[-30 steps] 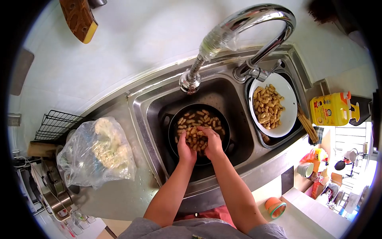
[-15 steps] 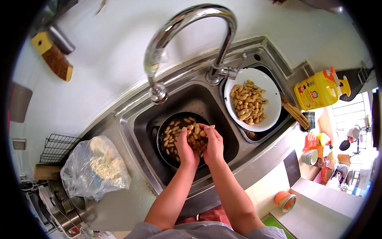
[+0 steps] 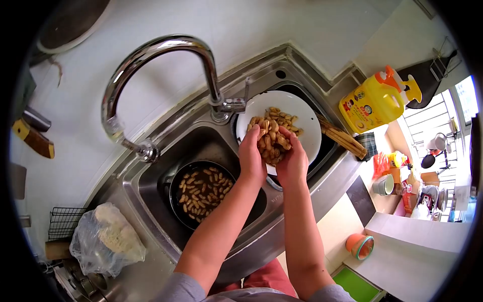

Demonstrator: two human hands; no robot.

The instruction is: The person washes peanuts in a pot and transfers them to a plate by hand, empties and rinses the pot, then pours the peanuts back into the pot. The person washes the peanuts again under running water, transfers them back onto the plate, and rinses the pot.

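Cupped together, my left hand point(image 3: 252, 155) and my right hand point(image 3: 293, 160) hold a heap of wet unshelled peanuts point(image 3: 272, 140) between them. Both hands are over the near edge of a white enamel basin point(image 3: 310, 143), where more peanuts lie behind them. To the left, a dark round pan point(image 3: 177, 211) sits in the sink bowl, with peanuts point(image 3: 200, 194) floating in brownish water. The undersides of the held peanuts are hidden by my palms.
A chrome faucet point(image 3: 161, 44) arches over the steel sink point(image 3: 161, 146). Chopsticks point(image 3: 344, 141) lie right of the basin, near a yellow jug point(image 3: 372, 105). On the left counter rests a plastic bag point(image 3: 108, 241) with pale contents. A cleaver handle point(image 3: 34, 138) shows at far left.
Both hands have moved right with the peanuts, from above the dark pan to the white basin. The camera view has also shifted, and the pan's floating peanuts are now in full view.
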